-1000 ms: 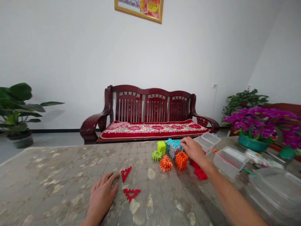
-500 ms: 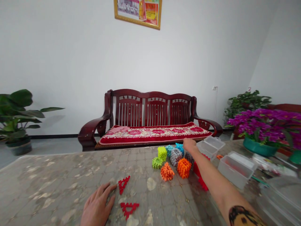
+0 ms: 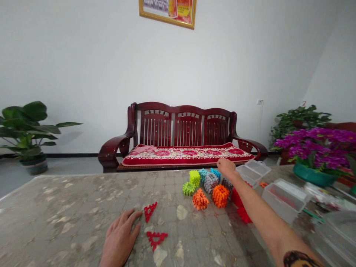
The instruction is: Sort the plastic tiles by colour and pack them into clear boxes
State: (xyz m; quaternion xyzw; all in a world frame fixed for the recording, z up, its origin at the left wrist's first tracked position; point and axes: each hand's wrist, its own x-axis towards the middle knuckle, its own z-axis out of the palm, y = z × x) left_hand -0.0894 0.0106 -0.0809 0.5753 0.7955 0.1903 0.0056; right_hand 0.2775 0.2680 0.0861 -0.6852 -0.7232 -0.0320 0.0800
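Fingertips of the right hand (image 3: pixel 227 168) hidden, framed picture (image 3: pixel 169 11) cut off above.

L hand (image 3: pixel 121 235) resting on tbl (image 3: pixel 69 200), fingers just beside 2 red tri pcs (image 3: pixel 161 236); R hand (image 3: pixel 226 168) nr blue block (image 3: pixel 215 173), grip unclear; clear bin (image 3: pixel 283 207) R of forearm.
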